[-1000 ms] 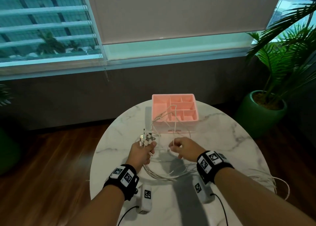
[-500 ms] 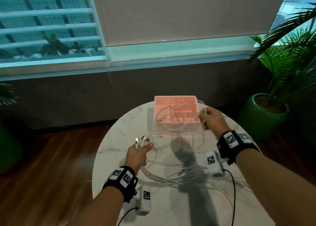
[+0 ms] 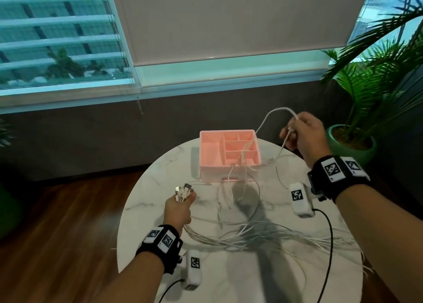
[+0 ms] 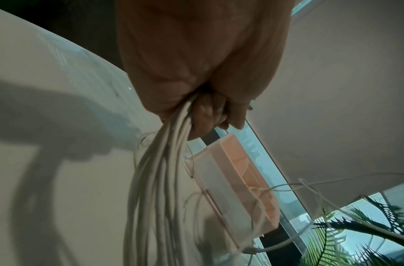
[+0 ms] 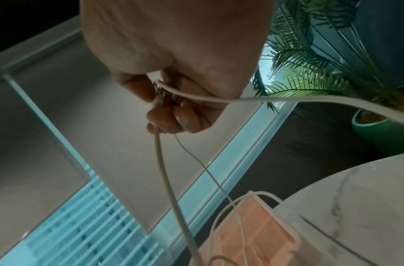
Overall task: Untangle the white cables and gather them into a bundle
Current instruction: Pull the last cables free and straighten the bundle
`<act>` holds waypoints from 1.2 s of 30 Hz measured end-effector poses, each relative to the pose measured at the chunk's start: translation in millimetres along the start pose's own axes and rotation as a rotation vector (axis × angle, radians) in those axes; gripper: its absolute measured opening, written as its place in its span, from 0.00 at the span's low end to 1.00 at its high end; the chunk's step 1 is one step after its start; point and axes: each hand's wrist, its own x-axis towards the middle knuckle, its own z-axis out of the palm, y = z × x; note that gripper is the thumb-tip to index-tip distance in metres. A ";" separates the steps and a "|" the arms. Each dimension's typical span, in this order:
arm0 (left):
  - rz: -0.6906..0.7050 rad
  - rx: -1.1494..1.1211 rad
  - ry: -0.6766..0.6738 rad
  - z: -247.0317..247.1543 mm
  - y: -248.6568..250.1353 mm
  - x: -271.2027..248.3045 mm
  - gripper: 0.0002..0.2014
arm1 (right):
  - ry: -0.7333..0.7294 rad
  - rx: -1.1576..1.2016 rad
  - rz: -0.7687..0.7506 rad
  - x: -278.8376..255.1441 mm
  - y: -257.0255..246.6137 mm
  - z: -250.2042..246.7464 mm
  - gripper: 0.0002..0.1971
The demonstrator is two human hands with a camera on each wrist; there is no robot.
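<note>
My left hand (image 3: 179,207) grips a bunch of white cables (image 4: 159,180) near their plug ends (image 3: 182,191), which stick up above the fist. The loose lengths (image 3: 251,236) trail right across the round marble table (image 3: 229,279). My right hand (image 3: 299,133) is raised beyond the table's far right edge and pinches one white cable (image 5: 166,181) that arches up (image 3: 278,110) and runs down over the pink organiser box (image 3: 229,152). In the right wrist view the fingers (image 5: 180,118) curl round this cable.
The pink box (image 5: 248,232) has several compartments and stands at the table's far side, with cable strands draped across it. A potted palm (image 3: 352,140) stands to the right beyond the table. Wooden floor (image 3: 68,234) lies to the left.
My right hand rose from beside the left hand, moved right past the pink box and lifted one cable high. The left hand stayed put with its bunch.
</note>
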 end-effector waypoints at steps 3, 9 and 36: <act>0.028 -0.052 -0.077 3.9 11.1 -7.8 0.09 | -0.178 -0.195 0.045 -16.8 17.8 14.9 0.07; 0.114 -0.091 -0.281 18.5 34.6 -28.8 0.11 | -0.597 -0.302 0.246 -56.1 70.0 58.7 0.08; 0.194 0.044 -0.092 15.2 34.7 -29.2 0.19 | -0.518 0.004 0.455 -94.0 96.6 116.8 0.11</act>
